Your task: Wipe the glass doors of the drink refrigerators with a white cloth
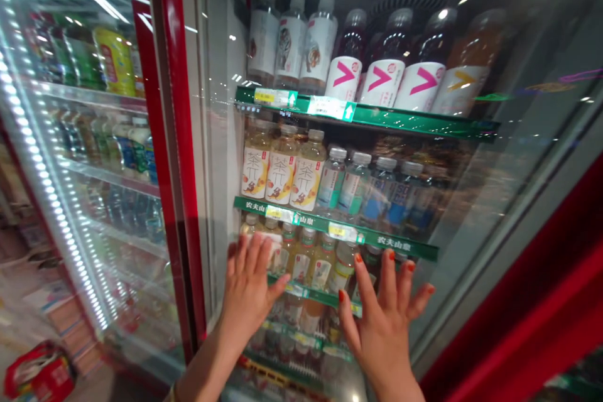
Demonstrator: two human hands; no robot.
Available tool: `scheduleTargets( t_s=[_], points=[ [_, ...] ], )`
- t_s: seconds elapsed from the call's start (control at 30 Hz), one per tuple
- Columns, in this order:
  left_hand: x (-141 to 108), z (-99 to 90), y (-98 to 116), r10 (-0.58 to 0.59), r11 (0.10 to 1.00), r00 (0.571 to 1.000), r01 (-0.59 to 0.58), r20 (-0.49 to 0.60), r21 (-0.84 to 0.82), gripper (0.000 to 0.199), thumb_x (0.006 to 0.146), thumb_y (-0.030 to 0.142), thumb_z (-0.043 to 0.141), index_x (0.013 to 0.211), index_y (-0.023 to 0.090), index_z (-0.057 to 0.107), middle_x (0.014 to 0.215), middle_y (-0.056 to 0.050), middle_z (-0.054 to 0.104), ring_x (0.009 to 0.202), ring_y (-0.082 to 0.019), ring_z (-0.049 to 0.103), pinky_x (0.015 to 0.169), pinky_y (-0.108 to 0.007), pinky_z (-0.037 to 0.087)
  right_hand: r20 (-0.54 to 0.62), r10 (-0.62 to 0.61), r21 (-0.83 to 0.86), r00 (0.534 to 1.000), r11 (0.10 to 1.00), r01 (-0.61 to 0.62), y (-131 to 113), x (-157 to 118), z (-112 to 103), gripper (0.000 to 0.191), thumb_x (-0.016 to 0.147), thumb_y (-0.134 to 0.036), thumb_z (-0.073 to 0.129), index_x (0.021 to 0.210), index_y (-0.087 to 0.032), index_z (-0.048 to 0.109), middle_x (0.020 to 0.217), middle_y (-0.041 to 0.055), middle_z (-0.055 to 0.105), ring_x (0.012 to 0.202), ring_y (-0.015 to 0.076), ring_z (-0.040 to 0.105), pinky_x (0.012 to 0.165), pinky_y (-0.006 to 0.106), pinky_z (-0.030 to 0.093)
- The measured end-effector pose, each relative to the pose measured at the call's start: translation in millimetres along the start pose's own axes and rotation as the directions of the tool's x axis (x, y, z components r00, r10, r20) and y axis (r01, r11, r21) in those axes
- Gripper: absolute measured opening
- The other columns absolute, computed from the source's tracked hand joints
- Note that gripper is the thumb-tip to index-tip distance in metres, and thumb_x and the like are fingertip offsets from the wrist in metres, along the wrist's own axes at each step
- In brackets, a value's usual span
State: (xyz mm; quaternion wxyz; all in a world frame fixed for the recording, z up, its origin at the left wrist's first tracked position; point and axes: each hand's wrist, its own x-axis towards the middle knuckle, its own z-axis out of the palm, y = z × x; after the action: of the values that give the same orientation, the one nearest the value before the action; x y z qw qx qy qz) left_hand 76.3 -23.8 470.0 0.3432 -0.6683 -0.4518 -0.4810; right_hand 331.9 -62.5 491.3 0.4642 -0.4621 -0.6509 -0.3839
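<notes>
Both hands are raised in front of the glass door (pixel 475 201) of a drinks cooler. My left hand (pixel 249 286) has its fingers stretched out, with the thumb apart, over the lower-left bottles. Beside its fingertips shows a small whitish patch (pixel 272 239); I cannot tell whether it is a cloth or part of a label. With fingers spread and orange-red nails, my right hand (pixel 384 314) lies flat at the glass further right and holds nothing. Behind the glass stand tea bottles (pixel 306 179) with white labels and, lower down, smaller yellowish bottles (pixel 323 264), partly hidden by my hands.
Dark purple bottles (pixel 384 83) and clear white-labelled bottles (pixel 289 44) fill the top shelf, behind a green shelf strip (pixel 400 118). Red frames (pixel 176 107) flank the door. Another lit cooler (pixel 108 166) stands left, with a red bag-like object (pixel 40 372) on the floor.
</notes>
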Motion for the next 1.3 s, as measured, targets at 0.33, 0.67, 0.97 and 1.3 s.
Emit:
scheduleTargets(
  t_s=[0.33, 0.67, 0.97, 1.3],
  points=[
    [49.2, 5.3, 57.9, 0.121, 0.986, 0.992, -0.116, 0.031, -0.123, 0.087, 0.107, 0.068, 0.048, 0.178, 0.025, 0.020, 0.178, -0.011, 0.041, 0.175, -0.030, 0.004, 0.143, -0.056, 0.000, -0.121, -0.041, -0.211, 0.992, 0.977, 0.015, 33.7, 18.1, 12.8, 0.089, 0.100, -0.053, 0.066, 0.177, -0.030, 0.027, 0.186, 0.0143, 0.021, 0.171, 0.0458, 0.020, 0.131, 0.083, 0.018],
    [66.3, 8.2, 48.8, 0.022, 0.992, 0.998, -0.029, -0.061, -0.125, 0.085, 0.107, 0.050, 0.058, 0.178, 0.025, 0.019, 0.183, -0.012, 0.027, 0.174, -0.034, 0.000, 0.142, -0.063, 0.004, -0.131, -0.032, -0.186, 0.991, 0.982, 0.007, 28.2, 23.0, 7.6, 0.088, 0.102, -0.048, 0.065, 0.177, -0.031, 0.024, 0.186, 0.0105, 0.020, 0.174, 0.0362, 0.011, 0.138, 0.072, 0.011],
    [42.7, 2.1, 60.0, 0.318, 0.946, 0.947, -0.315, 0.041, -0.079, 0.074, 0.106, 0.037, 0.063, 0.173, 0.036, 0.034, 0.166, 0.003, 0.058, 0.174, -0.019, 0.013, 0.145, -0.042, 0.000, -0.135, 0.035, -0.119, 0.990, 0.992, -0.051, 34.2, -6.7, 11.6, 0.089, 0.099, -0.031, 0.058, 0.178, -0.016, 0.018, 0.183, 0.0195, 0.028, 0.173, 0.0378, 0.018, 0.136, 0.074, 0.014],
    [83.3, 13.8, 124.6, 0.526, 0.844, 0.845, -0.504, 0.099, -0.182, 0.065, 0.105, 0.038, 0.058, 0.168, 0.034, 0.046, 0.177, 0.005, 0.043, 0.173, -0.022, 0.019, 0.145, -0.047, -0.004, -0.264, -0.010, 0.038, 0.964, 0.999, 0.021, 43.6, -21.3, 11.1, 0.084, 0.103, -0.032, 0.038, 0.178, -0.012, 0.006, 0.187, 0.0196, 0.005, 0.174, 0.0403, 0.012, 0.132, 0.078, 0.025]
  ],
)
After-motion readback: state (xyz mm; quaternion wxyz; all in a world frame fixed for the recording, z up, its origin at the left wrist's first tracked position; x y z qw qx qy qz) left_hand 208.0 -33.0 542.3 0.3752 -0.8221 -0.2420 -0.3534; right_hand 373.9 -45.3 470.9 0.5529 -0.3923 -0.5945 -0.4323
